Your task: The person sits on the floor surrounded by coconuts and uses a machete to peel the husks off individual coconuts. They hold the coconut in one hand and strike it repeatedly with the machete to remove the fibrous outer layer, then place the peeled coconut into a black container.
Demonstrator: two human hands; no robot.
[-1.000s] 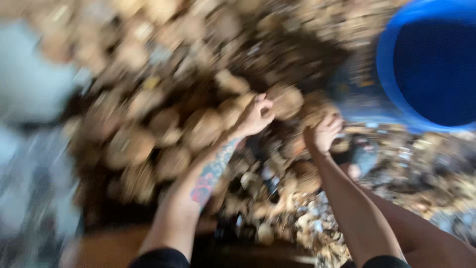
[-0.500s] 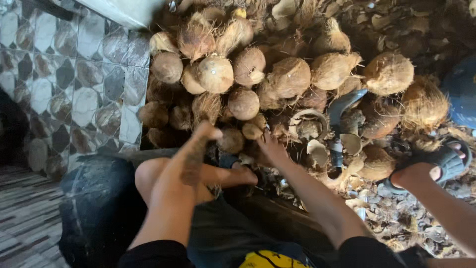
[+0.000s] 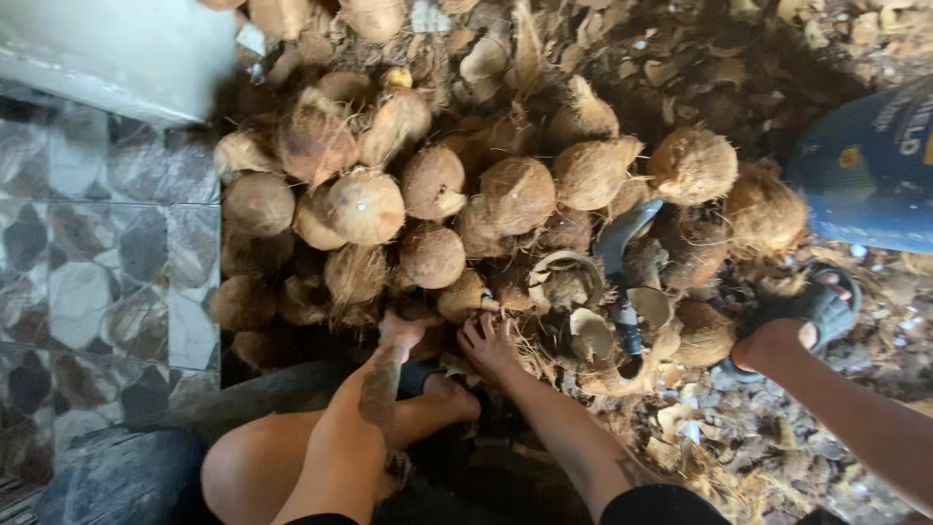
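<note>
Presently logged: left hand (image 3: 400, 331) and right hand (image 3: 489, 342), fingers spread, gripping nothing, pressed into foot of husked coconut pile (image 3: 428, 209). Curved blade (image 3: 618, 255) upright just beside right hand. Risks: cut fingers; loosened coconuts rolling onto sandalled foot (image 3: 795, 326).

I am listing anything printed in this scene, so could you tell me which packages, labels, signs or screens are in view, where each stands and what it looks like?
Blue drum: at the right edge, beside the heap of husked coconuts; rounded wall with pale lettering and a small yellow mark.
No packages, signs or screens are in view.
</note>
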